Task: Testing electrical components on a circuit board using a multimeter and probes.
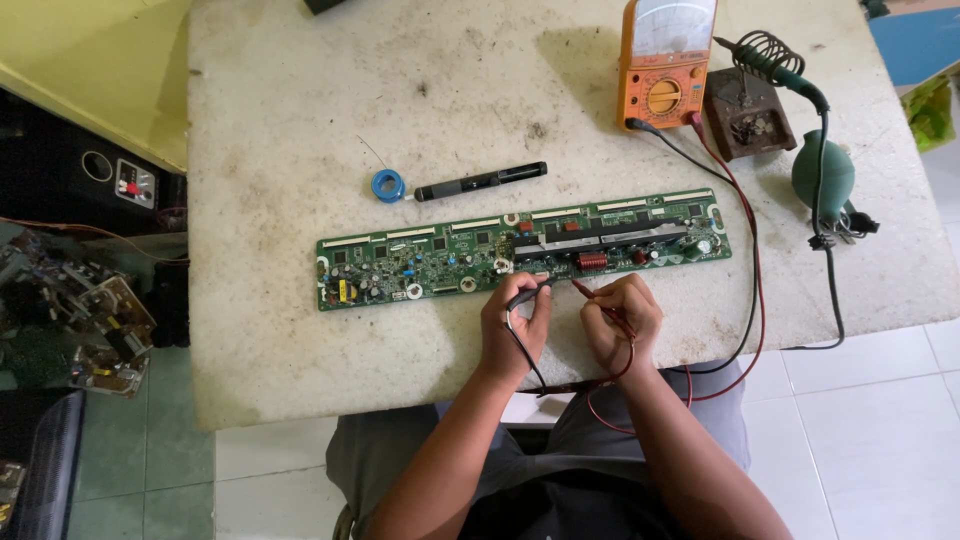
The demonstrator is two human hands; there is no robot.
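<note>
Mid-check: both probes on long green circuit board.
Left hand pinches black probe, right hand pinches red probe; orange multimeter wired, more board left untested.

I see one display: the pale, fan-shaped dial face of the orange analogue multimeter, standing at the far edge of the white table, right of centre. I can make out no packages, labels or signs.
</note>
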